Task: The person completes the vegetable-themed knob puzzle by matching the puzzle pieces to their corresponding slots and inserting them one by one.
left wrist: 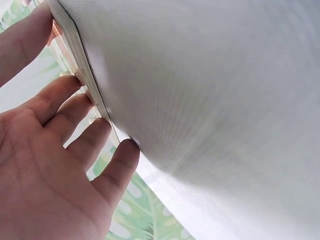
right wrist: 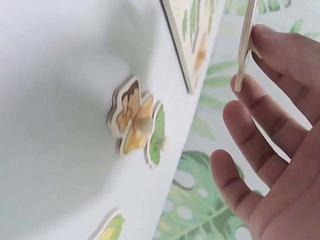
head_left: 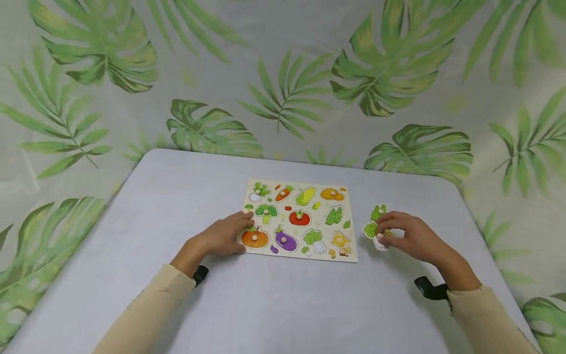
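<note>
My left hand point(head_left: 226, 235) rests at the left edge of a wooden vegetable puzzle board point(head_left: 288, 254). Its thumb and fingers touch the board's edge point(left wrist: 75, 45) in the left wrist view. To the right of the board, my right hand point(head_left: 409, 235) pinches a bok choy puzzle piece point(head_left: 371, 229) between thumb and finger, and holds it above the table. That piece point(right wrist: 245, 47) shows edge-on in the right wrist view. Beneath it lie a mushroom piece point(right wrist: 131, 117) and a green leafy piece point(right wrist: 157, 136), close together. Part of a corn piece point(right wrist: 111, 227) shows lower down.
Knobbed pieces such as the tomato point(head_left: 299, 218), eggplant point(head_left: 285, 241) and pumpkin point(head_left: 255, 238) sit in the board. Its corn point(head_left: 305, 196), mushroom point(head_left: 341, 239) and bok choy point(head_left: 314, 240) spots show no knobs. A white table point(head_left: 283, 305) stands against leaf-print cloth point(head_left: 292, 98).
</note>
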Tool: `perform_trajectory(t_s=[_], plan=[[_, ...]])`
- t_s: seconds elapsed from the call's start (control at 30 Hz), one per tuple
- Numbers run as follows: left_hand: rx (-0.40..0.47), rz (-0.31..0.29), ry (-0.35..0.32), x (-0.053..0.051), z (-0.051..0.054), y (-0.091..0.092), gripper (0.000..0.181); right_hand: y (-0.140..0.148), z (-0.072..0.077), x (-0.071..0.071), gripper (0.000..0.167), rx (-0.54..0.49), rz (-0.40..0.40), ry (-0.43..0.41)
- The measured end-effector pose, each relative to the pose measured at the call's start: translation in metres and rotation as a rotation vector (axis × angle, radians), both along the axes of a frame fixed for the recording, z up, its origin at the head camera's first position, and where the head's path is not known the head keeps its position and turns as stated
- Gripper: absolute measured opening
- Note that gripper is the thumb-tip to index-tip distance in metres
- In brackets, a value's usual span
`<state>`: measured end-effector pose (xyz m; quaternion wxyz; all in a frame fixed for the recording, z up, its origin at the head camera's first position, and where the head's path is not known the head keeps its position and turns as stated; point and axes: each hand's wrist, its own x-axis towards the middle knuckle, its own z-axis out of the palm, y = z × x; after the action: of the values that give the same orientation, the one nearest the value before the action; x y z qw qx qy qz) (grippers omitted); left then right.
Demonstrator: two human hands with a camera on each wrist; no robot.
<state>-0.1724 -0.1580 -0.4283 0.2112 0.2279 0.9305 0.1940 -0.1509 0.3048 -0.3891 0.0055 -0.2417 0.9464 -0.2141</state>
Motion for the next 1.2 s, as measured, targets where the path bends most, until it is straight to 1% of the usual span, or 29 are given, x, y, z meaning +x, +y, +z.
perform_trajectory(t_s=[0.13,0.27,0.37,0.5,0.67,0.83,0.93,1.07,1.2], plan=[[-0.006,-0.003,0.005,0.0,-0.001,0.001,0.07,-0.006,0.0,-0.001,0.013,0.004,0.0,-0.047],[-0.017,-0.001,0.003,0.0,0.0,0.001,0.07,-0.016,-0.005,-0.004,0.012,0.002,0.034,-0.055],[-0.016,0.0,0.007,0.0,0.001,0.001,0.069,-0.024,-0.009,-0.009,0.013,-0.003,0.072,-0.042],[-0.012,-0.002,0.015,-0.001,0.0,0.0,0.068,-0.037,-0.013,-0.014,0.013,-0.003,0.097,-0.08],[-0.01,-0.002,0.015,0.0,0.001,-0.001,0.069,-0.054,-0.016,-0.017,0.013,0.005,0.13,-0.136],[-0.016,0.002,0.013,0.0,0.001,-0.002,0.069,-0.07,-0.02,-0.021,0.008,-0.007,0.214,-0.114],[-0.011,0.005,0.013,-0.001,0.0,-0.001,0.068,-0.079,-0.022,-0.025,0.007,-0.015,0.259,-0.117],[-0.007,0.0,0.009,0.0,-0.002,-0.001,0.069,-0.09,-0.023,-0.027,0.006,-0.013,0.276,-0.137],[-0.008,-0.003,0.009,0.0,-0.003,0.001,0.069,-0.096,-0.024,-0.028,0.006,-0.024,0.273,-0.132]])
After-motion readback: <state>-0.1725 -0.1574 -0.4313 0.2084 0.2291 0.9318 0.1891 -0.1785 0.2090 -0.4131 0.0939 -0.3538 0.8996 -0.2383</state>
